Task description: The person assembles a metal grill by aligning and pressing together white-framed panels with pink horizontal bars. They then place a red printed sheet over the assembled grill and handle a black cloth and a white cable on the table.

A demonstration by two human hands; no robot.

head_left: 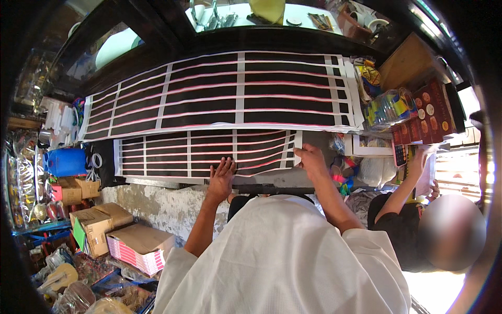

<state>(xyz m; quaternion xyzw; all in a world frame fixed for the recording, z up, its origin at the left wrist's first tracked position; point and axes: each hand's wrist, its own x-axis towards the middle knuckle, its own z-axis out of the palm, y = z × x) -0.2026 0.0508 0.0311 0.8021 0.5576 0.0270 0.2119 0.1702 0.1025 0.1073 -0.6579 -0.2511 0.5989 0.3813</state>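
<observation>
A long white sheet [209, 153] printed with rows of black panels and thin pink lines lies nearest me. My left hand [223, 177] rests on its front edge with the fingers stretched out and spread. At the sheet's right end, my right hand [311, 158] pinches the white margin between thumb and fingers, and that end looks slightly raised and curved. Just beyond lies a larger stack of similar printed sheets [209, 97], its layered edges showing at the right. The front edge of this stack covers the far side of the nearer sheet.
Right of the sheets are plastic-wrapped goods [389, 109], a dark red box [426, 115] and a phone-like device [400, 155]. Another person [402, 220] sits at the right. Cardboard boxes [141, 238] and a blue container [65, 162] stand left. A dark-framed glass case [172, 31] borders the far side.
</observation>
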